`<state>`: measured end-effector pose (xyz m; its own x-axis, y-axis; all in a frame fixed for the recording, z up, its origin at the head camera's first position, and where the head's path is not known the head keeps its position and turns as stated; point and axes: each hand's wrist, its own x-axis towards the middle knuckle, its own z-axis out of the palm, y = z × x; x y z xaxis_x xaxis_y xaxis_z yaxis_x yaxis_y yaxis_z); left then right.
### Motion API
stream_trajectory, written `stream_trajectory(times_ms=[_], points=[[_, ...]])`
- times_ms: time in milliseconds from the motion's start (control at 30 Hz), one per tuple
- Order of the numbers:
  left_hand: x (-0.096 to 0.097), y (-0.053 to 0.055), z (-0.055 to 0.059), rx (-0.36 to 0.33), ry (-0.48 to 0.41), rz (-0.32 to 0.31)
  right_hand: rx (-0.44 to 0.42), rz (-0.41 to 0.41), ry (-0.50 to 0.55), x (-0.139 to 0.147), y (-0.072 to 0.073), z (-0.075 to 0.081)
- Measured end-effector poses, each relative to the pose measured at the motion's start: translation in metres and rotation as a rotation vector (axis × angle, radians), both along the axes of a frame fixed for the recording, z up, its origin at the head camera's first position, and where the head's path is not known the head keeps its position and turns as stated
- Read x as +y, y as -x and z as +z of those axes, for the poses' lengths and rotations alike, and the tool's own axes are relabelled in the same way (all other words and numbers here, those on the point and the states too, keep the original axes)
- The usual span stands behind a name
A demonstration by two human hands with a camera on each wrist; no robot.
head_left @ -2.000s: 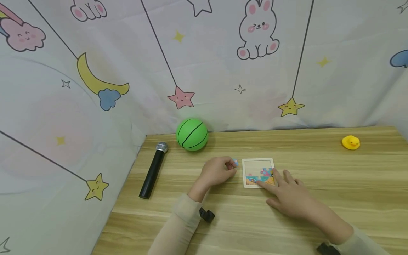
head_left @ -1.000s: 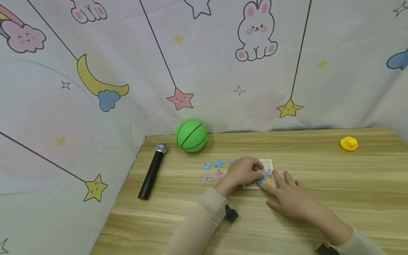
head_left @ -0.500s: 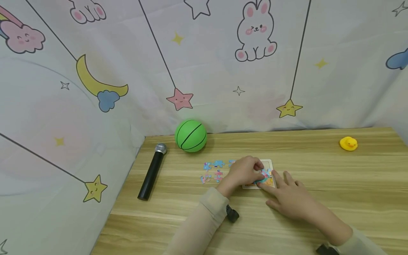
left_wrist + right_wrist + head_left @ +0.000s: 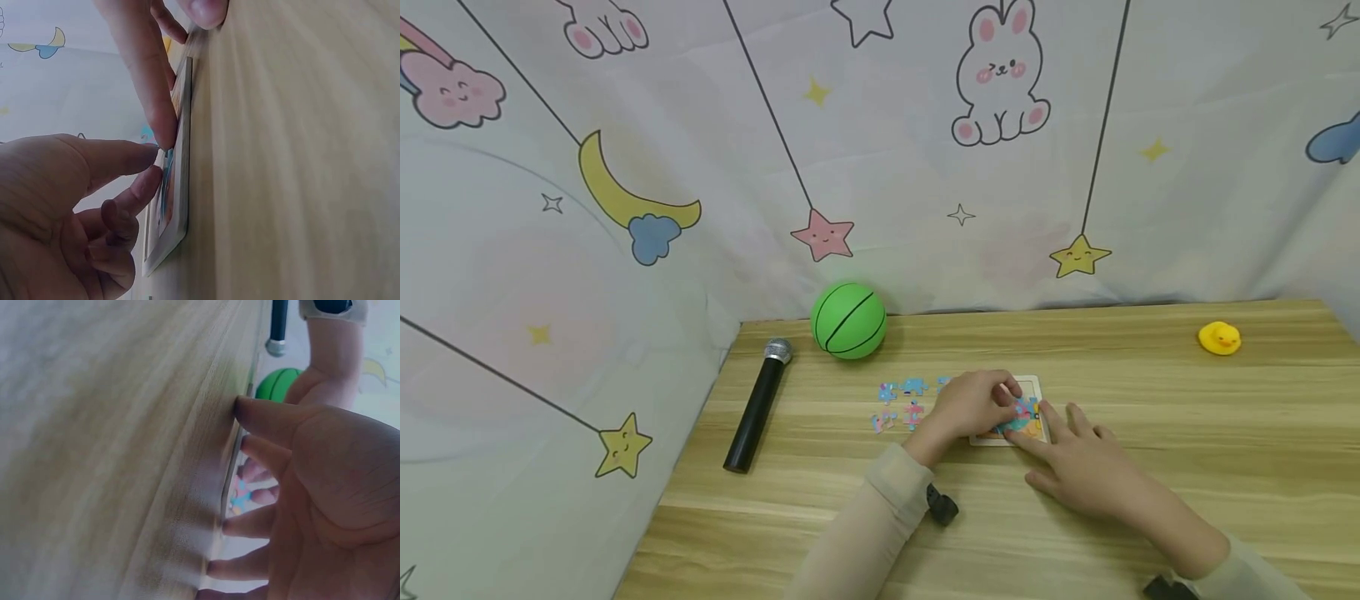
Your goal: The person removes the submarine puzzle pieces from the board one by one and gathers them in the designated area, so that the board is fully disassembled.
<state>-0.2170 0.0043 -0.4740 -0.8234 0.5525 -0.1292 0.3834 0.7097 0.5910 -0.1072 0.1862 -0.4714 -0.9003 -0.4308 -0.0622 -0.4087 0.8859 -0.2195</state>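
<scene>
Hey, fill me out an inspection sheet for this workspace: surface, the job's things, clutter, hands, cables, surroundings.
Surface: wood-grain table.
Job's things: puzzle tray with pieces inside, partly hidden; loose pieces lie left of it.
Clutter: black microphone, green ball and yellow duck, all apart from the tray.
Hands: left hand has fingertips at the tray's pieces, grip unclear; right hand is spread, index fingertip at the tray's pieces.
Cables: nothing seen.
Surroundings: white backdrop printed with rabbits, stars and a moon.
</scene>
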Motion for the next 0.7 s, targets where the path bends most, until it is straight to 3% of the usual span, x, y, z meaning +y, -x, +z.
stream_trajectory(times_ms=[400, 700], points=[[-0.0036, -0.0014, -0.0002, 0.017, -0.039, -0.002, -0.005, 0.001, -0.008, 0.0005, 0.0002, -0.0035], [-0.0094, -0.0022, 0.0006, 0.029, -0.106, 0.059, 0.01, 0.003, -0.017, 0.001, 0.0005, -0.0042]])
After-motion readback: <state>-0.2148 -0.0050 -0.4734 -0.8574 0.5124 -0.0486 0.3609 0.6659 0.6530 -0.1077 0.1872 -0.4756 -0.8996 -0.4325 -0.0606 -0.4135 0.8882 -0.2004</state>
